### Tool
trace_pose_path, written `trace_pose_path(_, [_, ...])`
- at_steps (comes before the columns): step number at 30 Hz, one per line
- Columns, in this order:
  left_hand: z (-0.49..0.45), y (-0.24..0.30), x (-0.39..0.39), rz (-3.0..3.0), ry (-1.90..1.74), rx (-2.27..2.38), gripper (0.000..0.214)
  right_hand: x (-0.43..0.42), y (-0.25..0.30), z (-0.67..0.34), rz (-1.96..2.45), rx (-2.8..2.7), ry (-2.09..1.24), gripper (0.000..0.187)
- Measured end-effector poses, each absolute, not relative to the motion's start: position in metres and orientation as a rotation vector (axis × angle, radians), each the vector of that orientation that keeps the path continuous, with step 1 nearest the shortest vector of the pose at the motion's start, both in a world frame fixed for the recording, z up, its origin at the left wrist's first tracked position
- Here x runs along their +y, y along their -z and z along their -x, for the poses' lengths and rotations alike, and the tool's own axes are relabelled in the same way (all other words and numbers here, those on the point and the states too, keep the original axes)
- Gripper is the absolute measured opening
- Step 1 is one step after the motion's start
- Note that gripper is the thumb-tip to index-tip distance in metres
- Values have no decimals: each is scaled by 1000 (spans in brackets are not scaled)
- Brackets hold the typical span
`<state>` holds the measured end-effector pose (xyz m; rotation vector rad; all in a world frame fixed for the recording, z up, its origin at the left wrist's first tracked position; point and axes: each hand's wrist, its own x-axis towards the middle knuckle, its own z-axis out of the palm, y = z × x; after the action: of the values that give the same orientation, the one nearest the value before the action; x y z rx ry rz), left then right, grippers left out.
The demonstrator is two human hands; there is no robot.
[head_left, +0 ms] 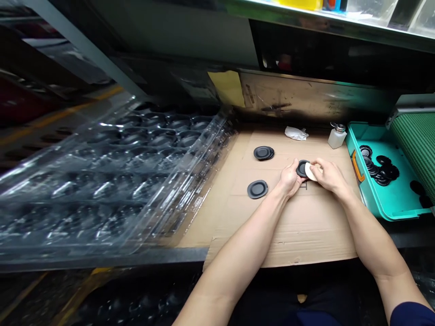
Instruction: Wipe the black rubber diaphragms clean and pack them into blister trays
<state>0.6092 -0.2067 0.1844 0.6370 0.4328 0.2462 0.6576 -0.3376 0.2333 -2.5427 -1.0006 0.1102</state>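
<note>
My left hand [290, 177] grips a black oval rubber disc [302, 168] by its edge, above the middle of a flattened cardboard sheet [299, 244]. My right hand [329, 175] holds a white pad [311, 172] pressed against that disc's face. Part of the disc is hidden by my fingers and the pad. To the left on the cardboard are a small stack of similar black discs [263, 153] and a single black disc [257, 189]. Neither hand touches them.
A teal plastic bin [384, 203] holding several black discs stands to the right, beside a green ribbed belt [416, 145]. A white pump bottle [337, 136] and a crumpled white cloth [295, 133] lie at the back. Large clear blister trays [102, 181] are stacked on the left.
</note>
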Motion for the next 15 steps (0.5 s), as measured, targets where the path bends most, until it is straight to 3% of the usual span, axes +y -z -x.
trace_pose_path(7, [-612,-181,-206,-619,-237,433,34,-313,-224,-645,2831,-804,112,53])
trace_pose_path(15, [-613,-182,-206,-607,-247,438,40,-312,-213,-645,2905,-739,158,59])
